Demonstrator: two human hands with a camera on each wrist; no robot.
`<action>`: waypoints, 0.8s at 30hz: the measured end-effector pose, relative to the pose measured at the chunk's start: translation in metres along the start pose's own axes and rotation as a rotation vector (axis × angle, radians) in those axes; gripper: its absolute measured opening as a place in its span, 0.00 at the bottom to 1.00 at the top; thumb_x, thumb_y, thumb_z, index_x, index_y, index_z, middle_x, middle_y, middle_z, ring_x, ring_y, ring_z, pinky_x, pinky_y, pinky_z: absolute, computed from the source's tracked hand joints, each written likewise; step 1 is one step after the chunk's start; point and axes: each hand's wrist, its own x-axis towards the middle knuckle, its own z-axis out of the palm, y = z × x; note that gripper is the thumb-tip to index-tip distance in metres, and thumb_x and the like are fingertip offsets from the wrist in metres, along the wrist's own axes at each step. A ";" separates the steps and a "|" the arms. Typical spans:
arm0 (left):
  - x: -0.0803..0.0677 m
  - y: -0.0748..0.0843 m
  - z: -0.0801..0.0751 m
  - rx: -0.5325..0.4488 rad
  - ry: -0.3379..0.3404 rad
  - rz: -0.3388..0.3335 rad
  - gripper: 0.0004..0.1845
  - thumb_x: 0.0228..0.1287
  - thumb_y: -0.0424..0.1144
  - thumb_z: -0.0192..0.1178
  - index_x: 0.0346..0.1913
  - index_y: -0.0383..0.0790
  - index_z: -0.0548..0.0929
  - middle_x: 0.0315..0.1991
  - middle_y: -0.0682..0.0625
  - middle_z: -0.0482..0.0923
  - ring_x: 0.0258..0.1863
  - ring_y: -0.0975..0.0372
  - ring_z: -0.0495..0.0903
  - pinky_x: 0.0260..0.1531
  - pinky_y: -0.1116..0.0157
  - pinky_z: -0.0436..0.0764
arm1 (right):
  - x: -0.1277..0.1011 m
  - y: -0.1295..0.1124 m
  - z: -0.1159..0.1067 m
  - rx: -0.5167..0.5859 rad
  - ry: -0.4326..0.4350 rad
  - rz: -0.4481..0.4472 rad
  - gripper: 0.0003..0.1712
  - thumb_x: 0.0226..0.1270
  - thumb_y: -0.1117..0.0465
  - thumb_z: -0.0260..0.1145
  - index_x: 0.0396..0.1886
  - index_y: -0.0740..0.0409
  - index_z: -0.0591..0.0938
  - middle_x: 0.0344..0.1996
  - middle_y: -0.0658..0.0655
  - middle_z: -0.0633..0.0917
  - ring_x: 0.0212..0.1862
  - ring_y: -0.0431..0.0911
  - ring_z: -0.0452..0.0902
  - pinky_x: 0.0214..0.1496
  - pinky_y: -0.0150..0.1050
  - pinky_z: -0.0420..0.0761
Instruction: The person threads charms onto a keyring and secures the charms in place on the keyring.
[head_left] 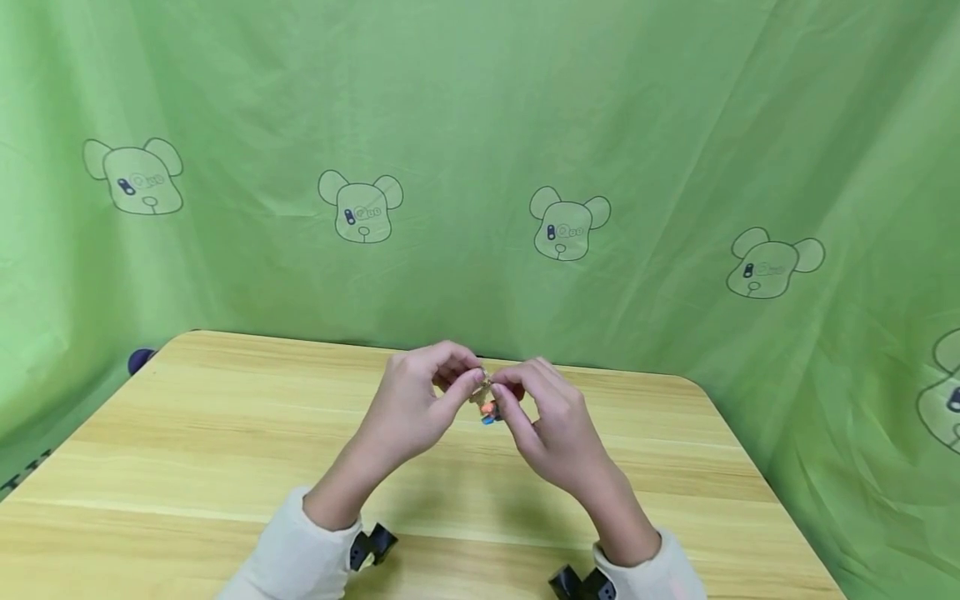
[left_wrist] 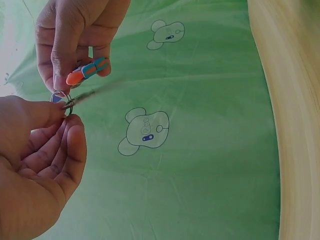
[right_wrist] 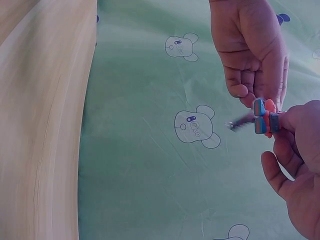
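Both hands meet above the table, thumbs and fingertips pinching a metal key ring (left_wrist: 69, 106). My left hand (head_left: 414, 402) grips the ring from the left, thumb uppermost. Opposite it, my right hand (head_left: 553, 421) pinches the ring's other side. A small orange and blue figure charm (left_wrist: 87, 71) hangs by the right fingers; the right wrist view shows the charm (right_wrist: 265, 117) with two blue feet. Between the hands a thin, blurred, key-like metal piece (left_wrist: 85, 98) dangles from the ring. Fingertips partly hide the ring.
The light wood table (head_left: 225, 467) lies beneath the hands. A green curtain (head_left: 465, 100) with printed bear heads hangs behind and at both sides. Black wrist cameras (head_left: 372, 546) sit at the light sleeves (head_left: 288, 550). A dark round object (head_left: 140, 360) shows beyond the table's left edge.
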 end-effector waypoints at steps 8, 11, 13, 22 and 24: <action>-0.001 0.000 0.001 0.000 0.015 0.010 0.02 0.69 0.29 0.65 0.37 0.37 0.87 0.30 0.52 0.86 0.27 0.67 0.82 0.31 0.69 0.84 | 0.001 0.000 -0.001 -0.004 0.004 -0.005 0.14 0.81 0.58 0.57 0.42 0.63 0.83 0.32 0.52 0.83 0.35 0.43 0.77 0.41 0.25 0.75; -0.001 0.000 0.001 -0.008 0.012 -0.010 0.03 0.69 0.29 0.65 0.37 0.38 0.87 0.29 0.53 0.86 0.27 0.68 0.82 0.31 0.69 0.85 | 0.000 0.000 -0.001 -0.005 0.009 -0.007 0.14 0.81 0.58 0.57 0.42 0.63 0.83 0.32 0.52 0.83 0.35 0.44 0.77 0.41 0.25 0.75; -0.001 0.001 0.001 -0.010 0.011 -0.023 0.03 0.69 0.29 0.65 0.37 0.38 0.87 0.29 0.54 0.86 0.27 0.68 0.82 0.31 0.69 0.85 | 0.000 0.001 0.000 -0.003 0.012 -0.008 0.13 0.81 0.58 0.58 0.42 0.63 0.82 0.32 0.52 0.83 0.35 0.44 0.77 0.41 0.25 0.75; -0.001 0.001 0.001 -0.040 0.018 -0.056 0.03 0.70 0.30 0.65 0.38 0.39 0.86 0.28 0.54 0.85 0.27 0.68 0.81 0.31 0.68 0.85 | 0.000 0.000 0.000 0.002 0.014 -0.013 0.11 0.80 0.61 0.59 0.41 0.63 0.82 0.31 0.52 0.83 0.34 0.43 0.76 0.40 0.25 0.74; -0.001 0.002 0.002 -0.043 0.018 -0.059 0.02 0.69 0.30 0.65 0.38 0.39 0.86 0.28 0.54 0.84 0.26 0.68 0.81 0.29 0.68 0.84 | 0.000 0.001 -0.001 -0.001 0.014 -0.016 0.11 0.80 0.60 0.58 0.41 0.63 0.82 0.31 0.52 0.83 0.34 0.44 0.76 0.40 0.26 0.75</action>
